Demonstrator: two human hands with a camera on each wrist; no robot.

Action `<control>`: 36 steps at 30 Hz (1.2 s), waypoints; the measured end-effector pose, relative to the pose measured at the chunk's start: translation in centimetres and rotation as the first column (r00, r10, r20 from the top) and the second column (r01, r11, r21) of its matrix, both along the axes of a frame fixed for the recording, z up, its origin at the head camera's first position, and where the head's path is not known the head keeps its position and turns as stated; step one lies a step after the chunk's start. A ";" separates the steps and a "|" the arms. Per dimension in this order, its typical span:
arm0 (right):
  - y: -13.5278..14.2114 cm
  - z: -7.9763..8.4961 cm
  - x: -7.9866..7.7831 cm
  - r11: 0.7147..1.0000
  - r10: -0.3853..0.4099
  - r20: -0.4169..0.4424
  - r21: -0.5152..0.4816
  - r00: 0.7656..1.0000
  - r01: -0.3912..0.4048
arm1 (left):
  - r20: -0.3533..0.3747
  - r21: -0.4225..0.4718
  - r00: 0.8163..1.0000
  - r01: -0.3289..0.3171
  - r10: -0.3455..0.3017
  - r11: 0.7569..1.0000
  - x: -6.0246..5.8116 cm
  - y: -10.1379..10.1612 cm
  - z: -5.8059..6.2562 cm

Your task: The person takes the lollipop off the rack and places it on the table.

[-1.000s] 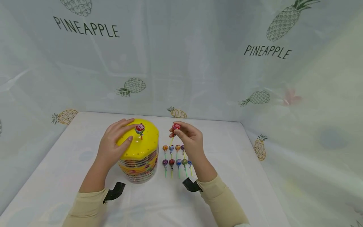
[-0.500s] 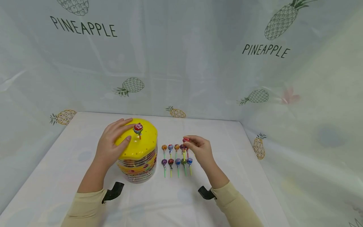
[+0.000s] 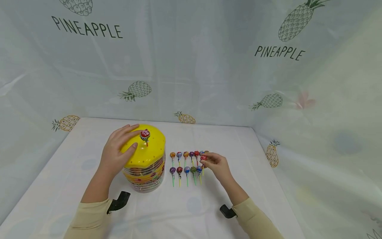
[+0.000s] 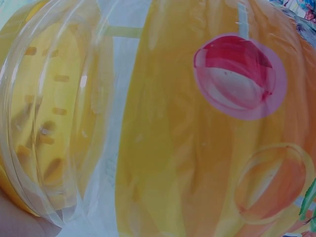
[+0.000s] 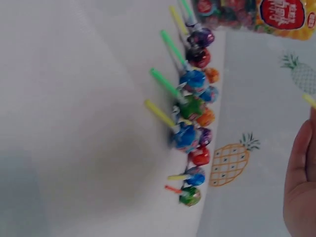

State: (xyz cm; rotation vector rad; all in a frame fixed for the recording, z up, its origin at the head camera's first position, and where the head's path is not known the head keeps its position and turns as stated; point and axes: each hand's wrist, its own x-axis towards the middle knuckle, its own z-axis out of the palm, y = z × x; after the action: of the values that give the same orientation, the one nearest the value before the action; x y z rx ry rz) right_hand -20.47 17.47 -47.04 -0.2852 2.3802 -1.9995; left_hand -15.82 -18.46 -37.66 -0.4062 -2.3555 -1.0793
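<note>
My left hand (image 3: 117,149) rests on the yellow lid (image 3: 153,151) of a clear jar with a striped, colourful label (image 3: 146,177), fingers spread. On the lid's top is a red lollipop figure (image 3: 145,134), close to the fingertips. In the left wrist view the orange label (image 4: 163,123) fills most of the frame. My right hand (image 3: 220,167) pinches a red-wrapped lollipop (image 3: 203,158) by its head, yellow stick pointing down, at the right end of two lollipop rows. The right wrist view shows part of that hand (image 5: 302,182) and a yellow stick tip (image 5: 309,101).
Several wrapped lollipops lie in two rows right of the jar, among them an orange one (image 3: 172,155) in the back row and a purple one (image 3: 172,170) in front. The white table (image 3: 167,215) meets a pineapple-print curtain (image 3: 209,73) behind.
My right hand has moved right and nearer to me with the red lollipop, from above the back row to the rows' right end. My left hand stays on the lid.
</note>
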 end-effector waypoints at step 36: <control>3.9 -5.3 -2.0 0.982 -0.084 0.192 0.185 0.978 0.048 | -0.004 0.008 1.000 -0.002 0.002 1.000 -0.1 0.0 -0.1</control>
State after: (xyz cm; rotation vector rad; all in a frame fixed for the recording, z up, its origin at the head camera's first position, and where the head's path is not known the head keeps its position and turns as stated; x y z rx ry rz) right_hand -22.43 21.35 -52.34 -0.0004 2.4468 -1.7273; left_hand -15.95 -18.46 -37.80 -0.4028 -2.3472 -1.0856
